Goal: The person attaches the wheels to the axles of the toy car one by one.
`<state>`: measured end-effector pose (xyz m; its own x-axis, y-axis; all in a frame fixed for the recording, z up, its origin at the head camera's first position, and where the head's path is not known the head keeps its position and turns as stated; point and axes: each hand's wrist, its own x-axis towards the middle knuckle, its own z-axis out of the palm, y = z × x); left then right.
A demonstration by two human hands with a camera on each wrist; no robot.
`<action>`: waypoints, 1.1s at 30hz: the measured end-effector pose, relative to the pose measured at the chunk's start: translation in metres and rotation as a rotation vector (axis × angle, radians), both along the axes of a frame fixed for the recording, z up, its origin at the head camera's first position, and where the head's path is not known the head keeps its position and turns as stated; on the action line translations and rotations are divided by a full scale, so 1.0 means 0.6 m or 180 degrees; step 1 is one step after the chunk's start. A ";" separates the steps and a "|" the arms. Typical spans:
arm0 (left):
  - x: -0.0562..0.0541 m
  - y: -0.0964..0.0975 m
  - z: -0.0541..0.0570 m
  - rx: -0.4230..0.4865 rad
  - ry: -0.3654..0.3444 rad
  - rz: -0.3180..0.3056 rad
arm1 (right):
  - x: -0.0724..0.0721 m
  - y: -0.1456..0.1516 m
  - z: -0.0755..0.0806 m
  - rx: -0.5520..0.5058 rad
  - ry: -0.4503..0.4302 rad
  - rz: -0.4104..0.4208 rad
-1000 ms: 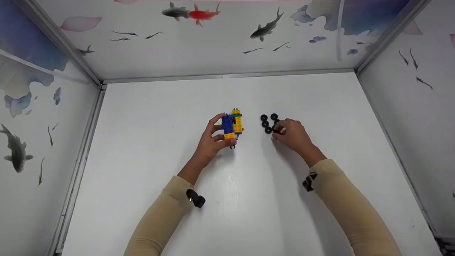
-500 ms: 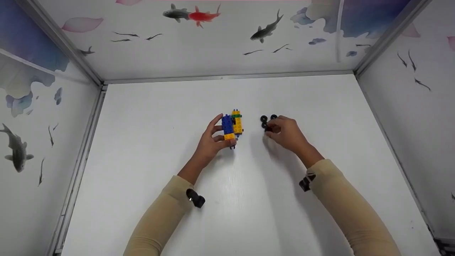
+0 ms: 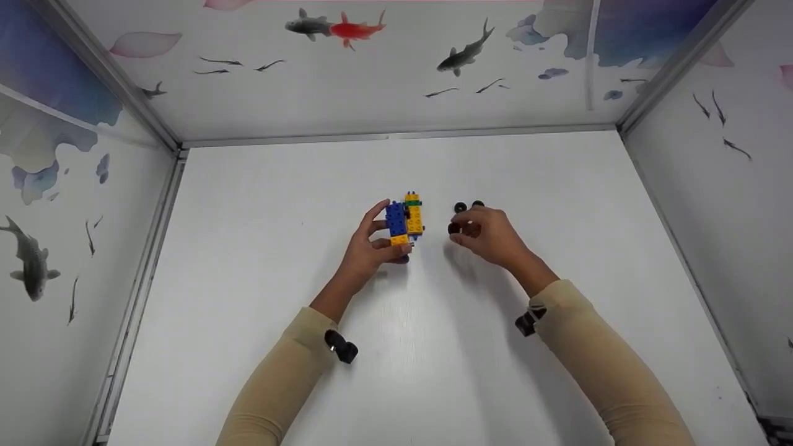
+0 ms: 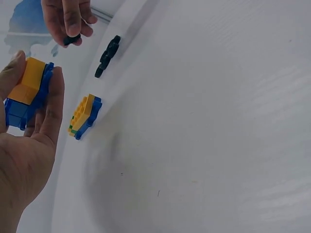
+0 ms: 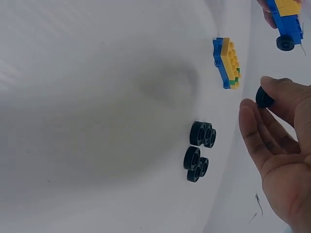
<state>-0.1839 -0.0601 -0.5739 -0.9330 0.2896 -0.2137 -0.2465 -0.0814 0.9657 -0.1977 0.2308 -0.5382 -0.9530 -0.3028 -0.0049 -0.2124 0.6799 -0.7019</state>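
My left hand [image 3: 370,241] grips a toy car of blue and yellow building bricks [image 3: 396,218] between thumb and fingers. One black wheel [image 5: 285,43] shows on its blue base in the right wrist view. My right hand [image 3: 492,232] pinches a small black wheel [image 5: 264,98] between thumb and fingertips, to the right of the car and raised above the table. Just past the held car, a second brick car [image 3: 414,217], yellow with a green strip and a blue base [image 5: 221,68], stands on the table. No wheels show on its visible side.
Several loose black wheels [image 5: 197,133] lie grouped on the white table [image 3: 248,347]; the right hand partly covers them in the head view. Walls with painted fish [image 3: 356,28] enclose the table at the back and both sides. Each sleeve carries a small black camera [image 3: 341,345].
The right hand has moved left from the wheel group and now holds one wheel. The left hand stays in place, its car turned slightly so that its near end looks different.
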 end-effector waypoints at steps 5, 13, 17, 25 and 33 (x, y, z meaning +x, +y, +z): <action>0.001 0.000 -0.001 0.0033 0.0015 -0.0028 | 0.003 -0.007 0.000 -0.0066 0.0052 0.0218; 0.002 0.002 0.000 0.0039 0.0040 -0.0067 | 0.009 -0.024 0.001 -0.0355 -0.0022 0.0359; 0.001 0.005 0.001 0.0013 0.0066 -0.0073 | 0.010 -0.034 0.003 -0.0425 -0.0027 0.0391; 0.000 0.007 0.002 -0.0040 0.0093 -0.0023 | 0.013 -0.050 0.004 -0.0558 -0.0135 0.0511; 0.001 0.008 0.003 0.0014 0.0094 -0.0035 | 0.012 -0.059 -0.003 -0.0605 -0.0174 0.0642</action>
